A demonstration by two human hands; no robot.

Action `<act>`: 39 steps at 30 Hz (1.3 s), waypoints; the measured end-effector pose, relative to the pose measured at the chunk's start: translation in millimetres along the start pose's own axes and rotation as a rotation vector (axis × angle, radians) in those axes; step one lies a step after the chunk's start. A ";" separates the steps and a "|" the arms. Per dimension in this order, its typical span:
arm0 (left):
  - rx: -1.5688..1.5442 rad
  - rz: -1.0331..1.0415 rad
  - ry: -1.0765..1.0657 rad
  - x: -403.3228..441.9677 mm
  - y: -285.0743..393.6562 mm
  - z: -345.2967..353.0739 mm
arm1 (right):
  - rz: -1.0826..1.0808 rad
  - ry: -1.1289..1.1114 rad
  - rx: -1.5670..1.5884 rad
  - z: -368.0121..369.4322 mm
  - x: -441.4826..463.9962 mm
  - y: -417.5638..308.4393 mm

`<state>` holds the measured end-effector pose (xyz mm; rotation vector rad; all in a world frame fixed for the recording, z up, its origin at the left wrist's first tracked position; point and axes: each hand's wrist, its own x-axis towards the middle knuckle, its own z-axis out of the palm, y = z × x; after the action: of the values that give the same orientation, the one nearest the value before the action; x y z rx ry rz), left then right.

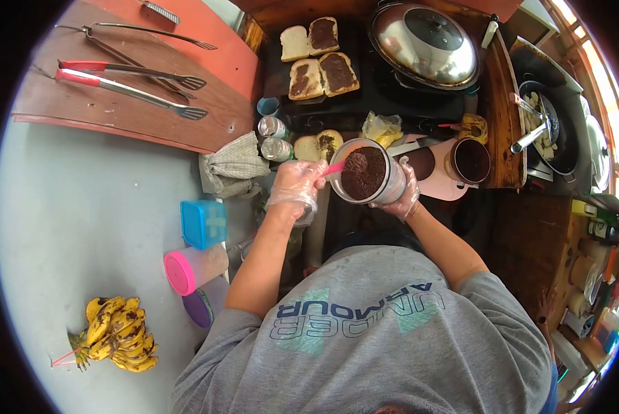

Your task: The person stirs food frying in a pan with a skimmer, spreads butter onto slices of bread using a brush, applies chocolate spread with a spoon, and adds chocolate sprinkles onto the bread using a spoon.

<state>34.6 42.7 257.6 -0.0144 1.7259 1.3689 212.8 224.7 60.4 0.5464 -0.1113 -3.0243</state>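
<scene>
My left hand [297,185], in a clear plastic glove, is closed around the handle of a pink spoon [335,168]. The spoon's far end reaches into a clear round jar [392,185] of dark brown granules [364,174] that look like chocolate sprinkles. From the other side my right hand [402,193], also gloved, grips the tilted jar. Just beyond the jar lie bread slices [317,145], one partly covered with dark bits. Farther off, several bread slices [323,76] rest on a dark surface, most with brown spread.
A lidded pan [427,45] stands at the back. Right of the jar are a pink board [454,186], a knife [411,146] and a brown-filled pot [470,161]. Tongs [130,83] hang at upper left; bananas [119,334] and lidded containers [204,224] sit lower left.
</scene>
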 end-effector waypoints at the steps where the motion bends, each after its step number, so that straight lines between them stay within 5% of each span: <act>1: -0.010 0.031 0.033 4.0 0.7 -5.7 | 0.002 0.008 0.000 -3.2 0.6 -0.8; 11: -0.099 0.183 0.171 84.2 -58.5 -63.8 | -0.126 0.057 0.015 -13.0 -35.0 -3.3; 25: 0.257 0.184 0.479 170.1 -196.7 -59.8 | -0.363 0.196 0.126 -7.5 -110.5 -3.3; 30: 0.654 0.403 0.546 175.6 -204.6 -72.1 | -0.423 0.232 0.097 -10.9 -123.2 -2.3; 39: 0.764 0.501 0.586 167.1 -197.7 -70.5 | -0.449 0.234 0.100 -16.0 -128.1 -3.5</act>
<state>-7.4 -6.1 -2.9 0.5180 2.8030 0.9872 338.0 237.2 89.6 1.0598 -0.1452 -3.3595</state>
